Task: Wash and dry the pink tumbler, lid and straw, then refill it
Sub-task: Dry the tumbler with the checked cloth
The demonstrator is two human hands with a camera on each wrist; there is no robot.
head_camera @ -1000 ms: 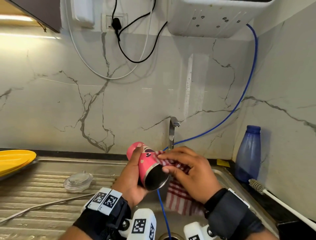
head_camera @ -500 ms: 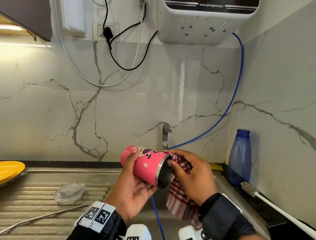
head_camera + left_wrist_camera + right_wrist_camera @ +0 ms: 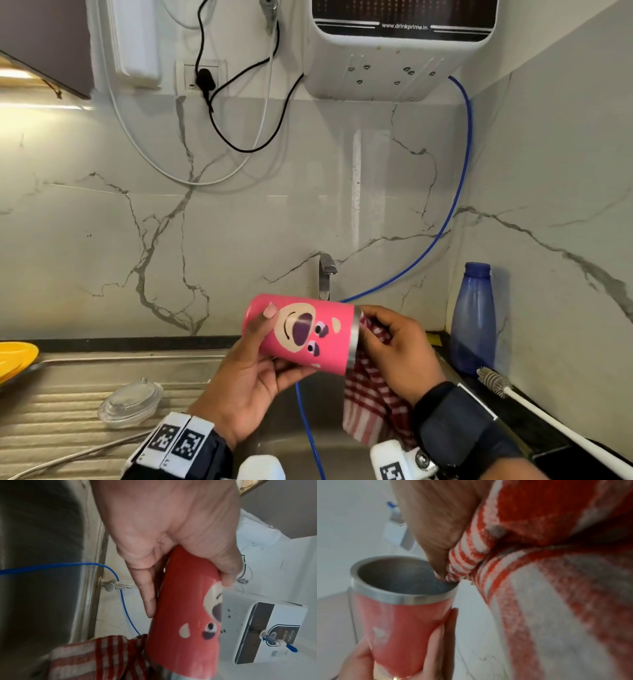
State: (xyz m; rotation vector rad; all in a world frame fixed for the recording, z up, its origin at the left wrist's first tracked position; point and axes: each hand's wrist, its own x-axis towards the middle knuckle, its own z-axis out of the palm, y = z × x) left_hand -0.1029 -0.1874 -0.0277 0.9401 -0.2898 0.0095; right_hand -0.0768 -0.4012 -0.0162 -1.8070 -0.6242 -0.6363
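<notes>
The pink tumbler (image 3: pixel 301 331) with a cartoon face lies on its side above the sink, its steel rim pointing right. My left hand (image 3: pixel 253 370) grips it around the body, thumb on top. My right hand (image 3: pixel 394 346) pinches a red-and-white checked cloth (image 3: pixel 370 401) against the rim. In the right wrist view the cloth (image 3: pixel 467 561) touches the tumbler's open mouth (image 3: pixel 399 574). The left wrist view shows the tumbler (image 3: pixel 185 615) in my fingers. The clear lid (image 3: pixel 132 404) and the metal straw (image 3: pixel 75 455) lie on the drainboard at the left.
A tap (image 3: pixel 325 274) stands behind the tumbler, with a blue hose (image 3: pixel 442 219) running into the sink. A water purifier (image 3: pixel 397 51) hangs on the wall above. A blue bottle (image 3: pixel 474 318) and a bottle brush (image 3: pixel 513 397) are on the right counter. A yellow plate (image 3: pixel 15 359) sits far left.
The tumbler has turned from mouth-toward-me to lying sideways with its face up and rose slightly. My right hand with the cloth moved from the side of the tumbler to its rim.
</notes>
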